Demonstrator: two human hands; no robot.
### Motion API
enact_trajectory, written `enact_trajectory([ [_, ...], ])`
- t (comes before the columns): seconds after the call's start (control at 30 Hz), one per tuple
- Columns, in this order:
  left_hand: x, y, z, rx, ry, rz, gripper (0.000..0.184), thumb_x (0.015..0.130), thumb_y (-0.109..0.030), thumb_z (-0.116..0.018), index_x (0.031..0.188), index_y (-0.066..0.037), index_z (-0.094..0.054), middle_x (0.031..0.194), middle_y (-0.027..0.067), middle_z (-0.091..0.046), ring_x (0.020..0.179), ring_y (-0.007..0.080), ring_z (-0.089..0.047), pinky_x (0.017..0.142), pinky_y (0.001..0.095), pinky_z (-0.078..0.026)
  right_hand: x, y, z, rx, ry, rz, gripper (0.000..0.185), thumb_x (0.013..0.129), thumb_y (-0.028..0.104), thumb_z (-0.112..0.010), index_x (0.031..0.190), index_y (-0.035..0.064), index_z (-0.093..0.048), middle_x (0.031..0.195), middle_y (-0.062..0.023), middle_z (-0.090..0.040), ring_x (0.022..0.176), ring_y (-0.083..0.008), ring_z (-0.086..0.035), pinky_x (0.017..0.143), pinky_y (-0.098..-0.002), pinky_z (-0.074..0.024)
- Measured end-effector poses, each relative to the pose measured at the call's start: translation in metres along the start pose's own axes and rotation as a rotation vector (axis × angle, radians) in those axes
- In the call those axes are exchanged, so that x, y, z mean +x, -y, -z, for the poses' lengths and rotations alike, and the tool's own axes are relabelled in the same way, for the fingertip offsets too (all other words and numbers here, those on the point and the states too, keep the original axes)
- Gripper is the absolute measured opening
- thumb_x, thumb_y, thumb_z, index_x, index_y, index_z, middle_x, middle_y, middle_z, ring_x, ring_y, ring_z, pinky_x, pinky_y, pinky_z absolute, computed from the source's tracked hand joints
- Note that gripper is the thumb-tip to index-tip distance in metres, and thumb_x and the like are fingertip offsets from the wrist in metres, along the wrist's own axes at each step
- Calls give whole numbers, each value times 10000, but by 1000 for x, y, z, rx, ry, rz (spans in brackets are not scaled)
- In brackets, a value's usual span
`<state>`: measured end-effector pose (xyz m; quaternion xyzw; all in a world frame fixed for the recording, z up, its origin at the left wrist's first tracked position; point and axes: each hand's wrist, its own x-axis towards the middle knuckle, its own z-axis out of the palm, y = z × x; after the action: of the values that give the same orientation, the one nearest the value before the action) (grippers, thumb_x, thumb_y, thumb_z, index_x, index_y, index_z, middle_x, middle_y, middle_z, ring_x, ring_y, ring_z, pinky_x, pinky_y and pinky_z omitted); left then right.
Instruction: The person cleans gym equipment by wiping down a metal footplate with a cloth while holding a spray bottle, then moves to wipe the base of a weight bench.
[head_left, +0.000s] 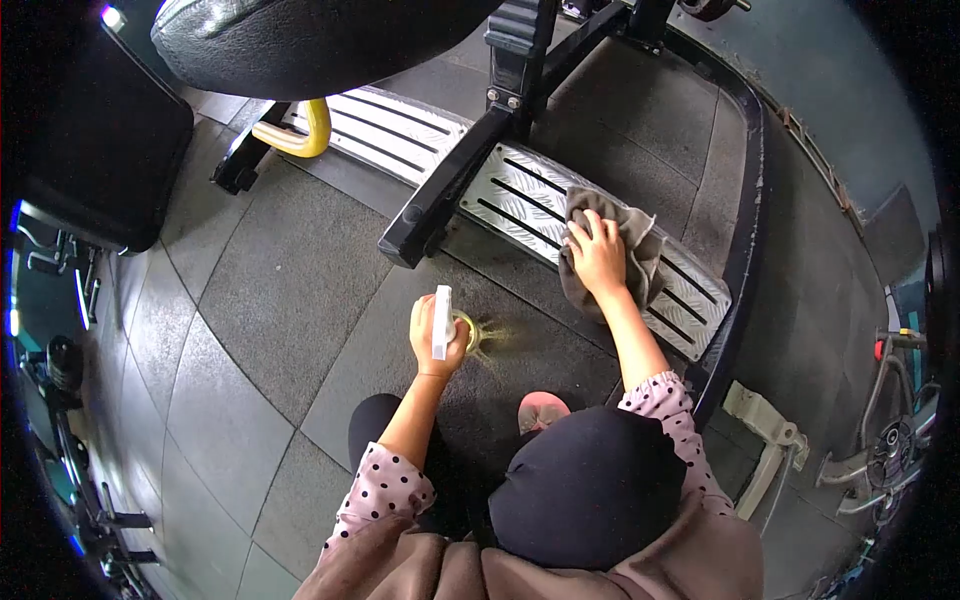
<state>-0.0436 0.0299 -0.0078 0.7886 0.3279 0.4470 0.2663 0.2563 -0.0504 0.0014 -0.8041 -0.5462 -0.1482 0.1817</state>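
Note:
My left hand (428, 340) is wrapped round a spray bottle with a white trigger head (442, 322). Part of its clear, yellowish body (466, 333) shows beside my fingers, above the floor. With fingers bent, my right hand (600, 255) presses a grey-brown cloth (640, 240) onto a silver tread-patterned footplate (515, 200) with black strips. The cloth drapes over the plate's near edge, covering its middle part.
A black frame post (445, 185) divides that footplate from a second one (375, 130). A black padded seat (320, 45) and a yellow handle (318, 130) are at upper left. A curved black rail (755, 200) borders the right side. Dark rubber tiles (290, 270) cover the floor.

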Motion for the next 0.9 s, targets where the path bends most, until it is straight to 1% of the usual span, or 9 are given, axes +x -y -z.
enact_trajectory([
  [0.1, 1, 1, 1, 9, -8, -59, 313, 744, -193, -692, 977, -9, -592, 927, 144, -581, 866, 340, -580, 801, 391, -479, 1, -8, 7, -5, -44, -12, 260, 851, 257, -679, 1075, 126, -689, 1256, -64, -527, 1083, -306, -520, 902, -413, -485],
  [0.2, 1, 1, 1, -13, 2, -1, 315, 757, -225, -694, 964, -12, -590, 911, 145, -569, 847, 343, -573, 780, 391, -475, -2, -13, 9, -9, -71, -135, 242, 871, 256, -664, 1073, 125, -683, 1262, -70, -521, 1086, -317, -517, 878, -427, -485],
  [0.27, 1, -1, 0, -12, -8, -13, 308, 757, -220, -694, 956, -11, -587, 908, 149, -557, 837, 348, -568, 768, 391, -469, -1, -7, 8, -44, -103, -140, 250, 856, 238, -684, 1074, 116, -672, 1199, -102, -485, 1077, -320, -518, 858, -431, -485],
  [0.37, 1, -1, -1, -9, -15, -31, 312, 752, -209, -693, 965, -7, -586, 922, 152, -558, 846, 346, -572, 779, 390, -471, 5, 1, 5, -8, -8, -84, 250, 849, 238, -694, 1069, 124, -657, 1147, -123, -472, 1082, -316, -513, 838, -421, -486],
  [0.5, 1, 0, 0, -31, -10, -20, 313, 736, -177, -686, 979, -3, -591, 935, 159, -569, 866, 348, -578, 795, 393, -475, 4, -5, 7, -31, 11, -90, 234, 854, 287, -678, 1057, 171, -679, 1140, -78, -498, 1079, -290, -519, 808, -429, -501],
  [0.63, 0, -3, 2, -48, -3, 32, 308, 721, -140, -676, 983, -1, -594, 947, 161, -578, 881, 354, -581, 807, 394, -475, 0, -14, 13, -117, -29, -142, 242, 848, 294, -684, 1061, 180, -672, 1130, -72, -508, 1082, -291, -520, 804, -432, -492],
  [0.73, 2, -4, 0, 29, -28, -59, 306, 716, -123, -670, 985, -1, -593, 957, 162, -586, 888, 352, -587, 819, 391, -476, 3, -5, 15, -129, 9, -147, 240, 850, 289, -680, 1061, 175, -665, 1141, -75, -506, 1089, -297, -514, 818, -435, -488],
  [0.8, 2, -4, -2, 36, -32, -38, 299, 715, -121, -668, 980, -1, -598, 961, 163, -593, 896, 353, -589, 828, 395, -476, 5, -4, 9, -83, 58, -118, 257, 856, 279, -671, 1087, 165, -657, 1172, -91, -497, 1109, -300, -501, 835, -439, -482],
  [0.9, 0, -3, -2, 9, -17, 16, 295, 716, -120, -665, 977, -1, -599, 958, 161, -596, 899, 356, -587, 832, 402, -476, 5, -6, 10, -65, 52, -85, 272, 848, 277, -680, 1102, 181, -670, 1161, -86, -497, 1109, -292, -503, 845, -443, -476],
])
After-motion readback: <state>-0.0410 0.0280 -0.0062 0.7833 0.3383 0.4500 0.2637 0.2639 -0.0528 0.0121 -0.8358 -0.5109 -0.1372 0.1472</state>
